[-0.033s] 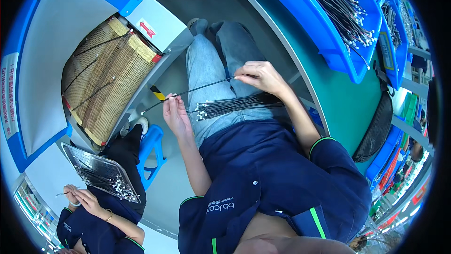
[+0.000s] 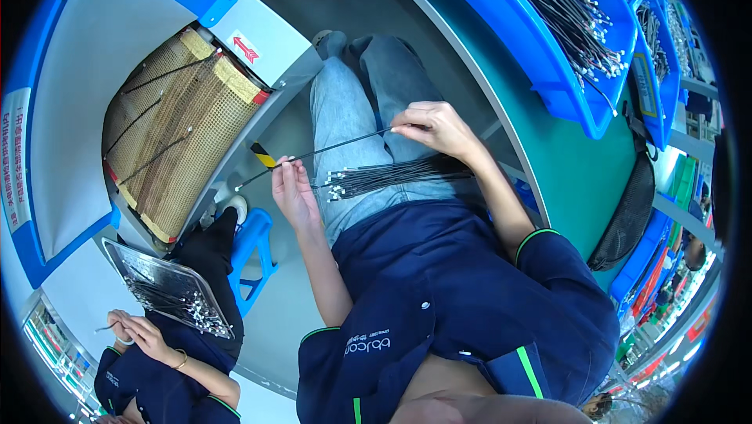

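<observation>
One thin black cable point(image 2: 345, 145) is stretched between my hands above my lap, its pale tip past my left fingers. My left hand point(image 2: 291, 189) pinches it toward its left end, palm partly turned up. Higher and to the right, my right hand point(image 2: 439, 128) grips the other end between thumb and fingers. Just below the held cable, a bundle of black cables point(image 2: 399, 176) with white connectors lies across my thighs, apart from both hands.
To the left, a mesh conveyor belt point(image 2: 180, 134) carries several black cables. At lower left, a co-worker's hands point(image 2: 141, 334) hold a pale strand near a metal tray point(image 2: 168, 289) of cables. A blue stool point(image 2: 254, 255) stands nearby. Blue bins point(image 2: 517, 36) of cables rest on the green table point(image 2: 540, 173).
My hands and the cable stay in place. At lower left, the strand in the co-worker's fingers has shifted slightly.
</observation>
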`<state>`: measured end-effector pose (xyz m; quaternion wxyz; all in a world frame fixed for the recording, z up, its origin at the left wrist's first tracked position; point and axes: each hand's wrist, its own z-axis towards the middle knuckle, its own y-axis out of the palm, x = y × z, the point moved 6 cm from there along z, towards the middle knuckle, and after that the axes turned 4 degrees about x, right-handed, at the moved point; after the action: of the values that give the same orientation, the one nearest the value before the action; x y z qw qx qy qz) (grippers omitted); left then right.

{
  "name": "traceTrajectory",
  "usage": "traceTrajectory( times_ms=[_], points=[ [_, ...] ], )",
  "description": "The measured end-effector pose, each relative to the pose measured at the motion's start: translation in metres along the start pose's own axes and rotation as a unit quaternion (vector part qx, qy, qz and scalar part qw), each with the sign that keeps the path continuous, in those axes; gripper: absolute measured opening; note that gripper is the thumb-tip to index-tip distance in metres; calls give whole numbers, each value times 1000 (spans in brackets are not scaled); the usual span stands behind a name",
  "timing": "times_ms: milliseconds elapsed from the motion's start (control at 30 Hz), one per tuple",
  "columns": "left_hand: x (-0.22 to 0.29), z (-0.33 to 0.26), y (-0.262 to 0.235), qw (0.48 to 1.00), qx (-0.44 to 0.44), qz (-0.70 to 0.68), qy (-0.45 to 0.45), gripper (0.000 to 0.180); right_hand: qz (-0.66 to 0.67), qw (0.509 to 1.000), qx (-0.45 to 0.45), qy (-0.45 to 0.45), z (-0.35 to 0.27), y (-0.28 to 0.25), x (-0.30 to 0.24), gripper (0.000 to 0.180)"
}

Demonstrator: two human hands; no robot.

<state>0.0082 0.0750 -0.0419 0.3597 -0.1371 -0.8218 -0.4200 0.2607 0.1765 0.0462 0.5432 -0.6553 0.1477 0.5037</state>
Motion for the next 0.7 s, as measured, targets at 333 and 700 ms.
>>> traceTrajectory(
  times_ms=[333,700],
  points=[
    [-2,0,-2,1000,8,8,-5,17,-42,998,-25,-46,1,1,-5,8],
    [-3,1,-4,1000,11,13,-3,17,-51,998,-13,-35,-3,0,3,14]
  ],
)
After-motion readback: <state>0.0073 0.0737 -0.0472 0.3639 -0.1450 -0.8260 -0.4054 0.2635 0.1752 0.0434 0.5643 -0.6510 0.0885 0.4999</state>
